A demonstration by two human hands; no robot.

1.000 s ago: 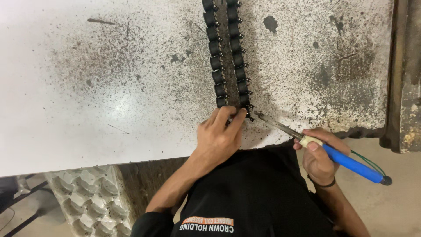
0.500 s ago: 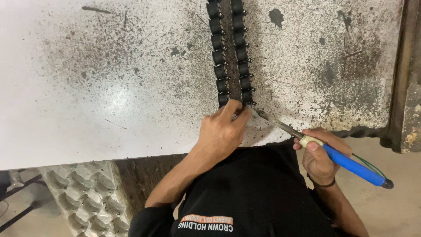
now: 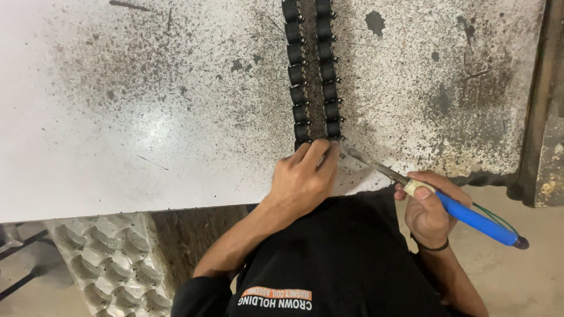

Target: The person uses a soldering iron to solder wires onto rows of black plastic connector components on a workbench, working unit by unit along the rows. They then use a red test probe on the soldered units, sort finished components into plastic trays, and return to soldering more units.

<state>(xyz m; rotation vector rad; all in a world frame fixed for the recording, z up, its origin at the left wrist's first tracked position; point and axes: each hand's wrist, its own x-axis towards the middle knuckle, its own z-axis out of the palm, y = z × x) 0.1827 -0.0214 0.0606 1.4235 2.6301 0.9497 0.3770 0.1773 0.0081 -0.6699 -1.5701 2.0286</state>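
A: Starting at the left, what is down at seven o'clock?

B: A grey moulded tray (image 3: pixel 111 267) with empty pockets, below the edge of the white, speckled table (image 3: pixel 117 129). Nothing touches it.

A: And the hands?

B: The left hand (image 3: pixel 305 176) lies on the table's near edge, fingers curled down onto the near end of the two rows of small black parts (image 3: pixel 311 76), which run from the middle of the view up to twelve o'clock. Its grip looks pressed on the last pieces, pinning them; whether it actually pinches one, I cannot tell.

A: The right hand?

B: The right hand (image 3: pixel 429 211), at four o'clock, is clenched around the blue-handled soldering iron (image 3: pixel 470 214), held like a pen near the pale collar, with the metal tip reaching toward ten o'clock to the end of the rows.

A: How would those things handle?

B: The parts look small, light and rigid, easily knocked out of line, so holding them from above suits them. The iron looks stiff and light; the handle is the place to hold, since the tip is probably hot.

A: Anything different from a second ago?

B: Very little. Both hands keep their places, and the left fingers have closed slightly over the row's end.
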